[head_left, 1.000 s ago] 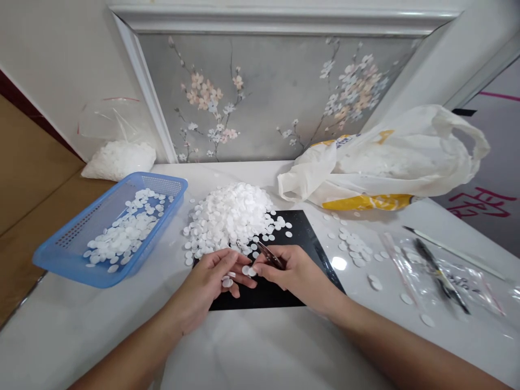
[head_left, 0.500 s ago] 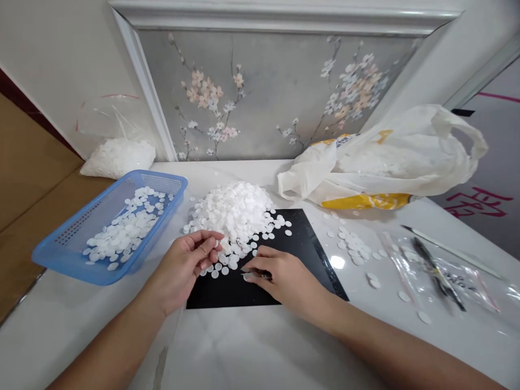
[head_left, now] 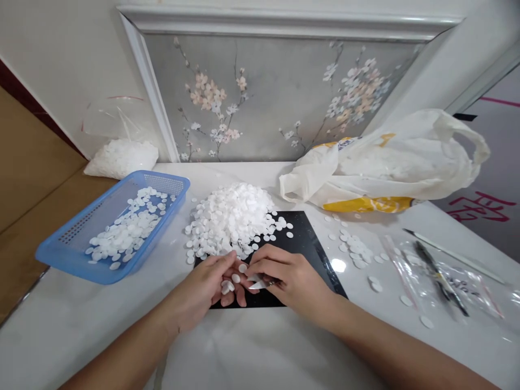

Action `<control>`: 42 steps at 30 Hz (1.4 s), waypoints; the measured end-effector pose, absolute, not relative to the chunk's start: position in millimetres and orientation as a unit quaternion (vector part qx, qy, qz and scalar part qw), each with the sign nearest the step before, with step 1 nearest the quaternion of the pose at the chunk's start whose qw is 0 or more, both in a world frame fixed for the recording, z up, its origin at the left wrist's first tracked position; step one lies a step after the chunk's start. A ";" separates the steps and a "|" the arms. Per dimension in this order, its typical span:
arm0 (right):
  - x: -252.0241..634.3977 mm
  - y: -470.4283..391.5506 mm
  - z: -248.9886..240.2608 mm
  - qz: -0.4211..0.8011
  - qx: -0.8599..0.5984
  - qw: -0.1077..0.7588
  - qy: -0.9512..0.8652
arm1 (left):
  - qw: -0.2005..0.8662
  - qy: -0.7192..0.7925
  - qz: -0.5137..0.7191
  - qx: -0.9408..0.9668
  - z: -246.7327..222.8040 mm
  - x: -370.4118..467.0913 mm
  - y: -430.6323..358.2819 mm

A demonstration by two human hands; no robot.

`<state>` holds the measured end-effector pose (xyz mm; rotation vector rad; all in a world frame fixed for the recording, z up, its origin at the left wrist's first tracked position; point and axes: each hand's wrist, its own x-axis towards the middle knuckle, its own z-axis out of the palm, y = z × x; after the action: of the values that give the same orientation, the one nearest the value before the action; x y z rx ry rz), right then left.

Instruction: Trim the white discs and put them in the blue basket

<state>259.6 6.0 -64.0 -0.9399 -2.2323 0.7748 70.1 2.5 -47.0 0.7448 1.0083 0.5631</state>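
My left hand (head_left: 221,284) is turned palm up over the near edge of the black board (head_left: 300,244). Several small white plastic discs (head_left: 227,286) lie on its curled fingers. Close against it, my right hand (head_left: 284,273) is closed around a small knife, whose pointed silvery blade (head_left: 257,284) reaches toward the left fingers. One disc (head_left: 242,268) sits between the two hands, near the right fingertips. The knife's handle is mostly hidden in the right hand. Just beyond both hands rises a big heap of white discs (head_left: 233,216), partly on the board.
A blue plastic basket (head_left: 91,273) holding more discs stands at left, before a clear bag of discs (head_left: 122,157). At right are a white carrier bag (head_left: 385,173), loose discs (head_left: 355,246), a zip bag (head_left: 459,287), a black pen (head_left: 441,279) and a white pointed tool (head_left: 455,254).
My left hand has moved right and rolled from a pinch to palm up, showing discs on its fingers. The right hand has turned slightly, so the knife blade shows more. The view shifted a little.
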 end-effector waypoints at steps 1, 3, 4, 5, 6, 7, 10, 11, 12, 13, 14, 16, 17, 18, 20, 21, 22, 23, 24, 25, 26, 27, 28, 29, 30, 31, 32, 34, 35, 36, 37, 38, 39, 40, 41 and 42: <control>260.1 6.6 -63.6 0.305 -0.362 0.302 -0.828 | 0.774 0.465 0.258 0.344 -47.6 69.6 2.9; 262.0 8.5 -61.9 0.328 -0.400 0.319 -0.794 | 0.772 0.470 0.251 0.348 -48.9 68.9 4.0; 263.3 10.0 -60.9 0.332 -0.429 0.325 -0.775 | 0.770 0.475 0.244 0.349 -49.4 68.7 4.7; 264.5 11.7 -60.0 0.332 -0.458 0.325 -0.758 | 0.768 0.480 0.238 0.351 -49.6 68.2 5.5; 265.7 13.6 -59.5 0.329 -0.484 0.320 -0.745 | 0.765 0.484 0.233 0.355 -49.5 67.4 6.6; 266.4 15.4 -59.2 0.325 -0.501 0.312 -0.739 | 0.760 0.486 0.231 0.364 -48.9 65.9 8.1; 264.1 18.8 -60.9 0.323 -0.489 0.278 -0.761 | 0.731 0.493 0.253 0.398 -43.7 54.9 15.6; 261.3 19.0 -62.0 0.324 -0.475 0.262 -0.775 | 0.715 0.500 0.276 0.402 -41.0 49.2 18.9; 257.4 18.8 -63.4 0.322 -0.463 0.243 -0.789 | 0.700 0.508 0.309 0.397 -38.0 43.0 22.5; 252.6 18.6 -64.8 0.316 -0.452 0.221 -0.804 | 0.684 0.511 0.352 0.383 -35.2 36.6 26.1; 247.2 18.4 -66.3 0.303 -0.443 0.196 -0.821 | 0.673 0.511 0.391 0.364 -32.6 30.8 29.5; 236.2 19.4 -69.0 0.265 -0.422 0.148 -0.855 | 0.666 0.500 0.441 0.335 -29.2 22.0 34.8; 231.6 20.7 -70.1 0.245 -0.411 0.130 -0.868 | 0.669 0.496 0.448 0.327 -28.5 19.6 36.2; 228.1 22.3 -70.8 0.231 -0.402 0.120 -0.878 | 0.672 0.494 0.447 0.323 -28.3 18.6 36.7; 225.9 25.6 -71.2 0.225 -0.389 0.114 -0.886 | 0.682 0.494 0.431 0.322 -29.2 20.2 35.0; 227.4 26.5 -70.8 0.232 -0.387 0.116 -0.885 | 0.690 0.494 0.418 0.325 -29.8 22.2 33.2; 230.5 26.8 -70.3 0.242 -0.386 0.120 -0.882 | 0.697 0.491 0.403 0.332 -30.4 24.6 31.0; 234.9 26.1 -69.5 0.255 -0.388 0.127 -0.877 | 0.703 0.488 0.388 0.342 -31.0 27.1 28.6; 240.4 24.7 -68.7 0.269 -0.396 0.136 -0.868 | 0.708 0.485 0.372 0.353 -31.5 29.4 26.4; 246.6 22.7 -67.9 0.284 -0.403 0.146 -0.857 | 0.710 0.485 0.358 0.364 -32.2 31.5 24.3; 253.0 20.6 -67.3 0.302 -0.410 0.150 -0.847 | 0.710 0.487 0.346 0.373 -32.9 33.2 22.6; 259.4 18.5 -66.8 0.321 -0.420 0.154 -0.835 | 0.710 0.489 0.335 0.381 -33.9 34.6 21.3; 265.4 16.9 -66.5 0.338 -0.433 0.157 -0.821 | 0.710 0.492 0.322 0.388 -35.1 35.8 20.4; 270.9 16.0 -66.4 0.350 -0.452 0.161 -0.805 | 0.710 0.494 0.309 0.396 -36.5 36.7 19.8; 276.0 16.0 -66.5 0.355 -0.475 0.169 -0.787 | 0.710 0.494 0.295 0.406 -38.0 37.8 19.5; 280.4 16.6 -66.6 0.355 -0.499 0.179 -0.770 | 0.707 0.495 0.282 0.419 -39.5 39.0 19.4; 284.3 18.0 -66.7 0.350 -0.518 0.190 -0.757 | 0.700 0.500 0.270 0.434 -41.0 40.5 19.2; 290.6 21.7 -66.6 0.338 -0.536 0.207 -0.745 | 0.674 0.516 0.249 0.467 -43.4 44.7 18.5; 293.1 23.6 -66.3 0.335 -0.535 0.212 -0.746 | 0.656 0.525 0.240 0.487 -44.3 47.5 17.9; 295.1 25.3 -65.7 0.336 -0.531 0.213 -0.749 | 0.629 0.536 0.233 0.513 -45.2 50.8 17.2; 296.7 26.7 -64.9 0.338 -0.527 0.212 -0.750 | 0.593 0.548 0.225 0.545 -46.1 54.4 16.3; 298.0 27.7 -64.0 0.343 -0.526 0.209 -0.750 | 0.549 0.560 0.213 0.582 -47.0 58.4 15.3; 299.0 28.4 -63.0 0.348 -0.528 0.207 -0.747 | 0.497 0.572 0.197 0.622 -48.1 62.5 14.3; 299.8 28.7 -62.1 0.353 -0.531 0.205 -0.743 | 0.444 0.577 0.177 0.662 -49.4 66.8 13.3; 300.5 28.8 -61.3 0.357 -0.534 0.206 -0.738 | 0.396 0.575 0.159 0.698 -50.8 70.9 12.4; 301.0 28.6 -60.7 0.362 -0.535 0.208 -0.735 | 0.359 0.565 0.143 0.729 -52.4 74.9 11.6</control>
<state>301.0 28.6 -60.7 -1.4886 -2.0455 1.0082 74.9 11.6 -52.4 1.8803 1.4574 0.3688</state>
